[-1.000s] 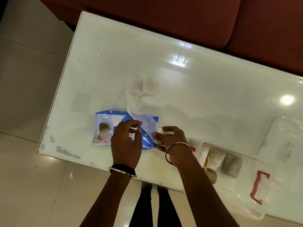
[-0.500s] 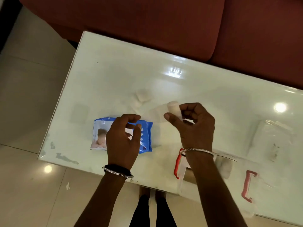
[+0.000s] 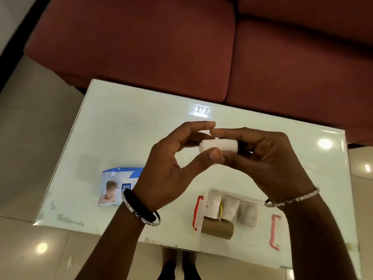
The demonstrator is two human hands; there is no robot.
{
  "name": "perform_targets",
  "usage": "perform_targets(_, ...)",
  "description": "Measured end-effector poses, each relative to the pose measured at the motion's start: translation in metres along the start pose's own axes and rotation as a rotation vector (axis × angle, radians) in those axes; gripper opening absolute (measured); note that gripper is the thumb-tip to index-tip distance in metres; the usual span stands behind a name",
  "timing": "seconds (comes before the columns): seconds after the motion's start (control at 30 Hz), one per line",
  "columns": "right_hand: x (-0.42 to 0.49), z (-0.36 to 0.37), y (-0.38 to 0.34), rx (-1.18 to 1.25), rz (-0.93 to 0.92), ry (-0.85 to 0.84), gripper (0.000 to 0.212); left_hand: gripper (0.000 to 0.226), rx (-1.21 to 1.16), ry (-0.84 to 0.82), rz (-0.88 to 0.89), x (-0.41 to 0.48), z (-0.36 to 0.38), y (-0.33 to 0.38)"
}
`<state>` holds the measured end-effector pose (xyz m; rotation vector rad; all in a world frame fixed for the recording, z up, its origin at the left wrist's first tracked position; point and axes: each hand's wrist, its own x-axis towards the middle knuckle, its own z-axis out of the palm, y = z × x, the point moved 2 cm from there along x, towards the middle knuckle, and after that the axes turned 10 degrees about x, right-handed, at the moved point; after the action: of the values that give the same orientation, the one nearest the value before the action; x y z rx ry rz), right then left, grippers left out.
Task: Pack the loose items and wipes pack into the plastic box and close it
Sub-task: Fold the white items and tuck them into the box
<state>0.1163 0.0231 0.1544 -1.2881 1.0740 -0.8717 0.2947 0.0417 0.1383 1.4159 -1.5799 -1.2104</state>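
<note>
A glossy white table [image 3: 125, 126] stands on beige floor tiles [image 3: 30, 138] before a dark red sofa [image 3: 141, 47].

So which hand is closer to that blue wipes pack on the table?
Left. The left hand is just right of the wipes pack, its wrist overlapping the pack's edge. The right hand is farther right, above the plastic box. Both hold a white roll.

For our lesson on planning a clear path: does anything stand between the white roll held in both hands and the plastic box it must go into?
Nothing visible does. The white roll, pinched by the left hand and right hand, hangs above the table; the plastic box sits nearer the person, seemingly uncovered, with rolls already inside.
</note>
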Motion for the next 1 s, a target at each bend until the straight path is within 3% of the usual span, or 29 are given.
perform_targets(0.27,-0.027,-0.011,0.029,0.289,0.114,0.154,0.035,0.028,-0.32,0.052,-0.164,-0.011,0.033,-0.008)
perform_targets(0.47,-0.043,-0.007,0.056,0.562,0.299,0.175,0.038,0.025,-0.29,0.08,-0.244,-0.021,0.048,-0.031)
perform_targets(0.63,-0.048,-0.004,0.072,0.536,0.343,0.282,0.031,0.035,-0.302,0.004,-0.29,-0.027,0.051,-0.041)
perform_targets(0.77,-0.045,-0.002,0.079,0.487,0.292,0.241,0.031,0.058,-0.568,-0.059,-0.545,-0.03,0.056,-0.049)
perform_targets(0.9,-0.043,0.001,0.089,0.385,0.263,0.207,0.032,0.045,-0.586,-0.042,-0.617,-0.031,0.059,-0.06)
perform_targets(1.0,-0.043,0.006,0.092,0.439,0.324,0.211,0.042,0.039,-0.553,-0.005,-0.592,-0.033,0.056,-0.067)
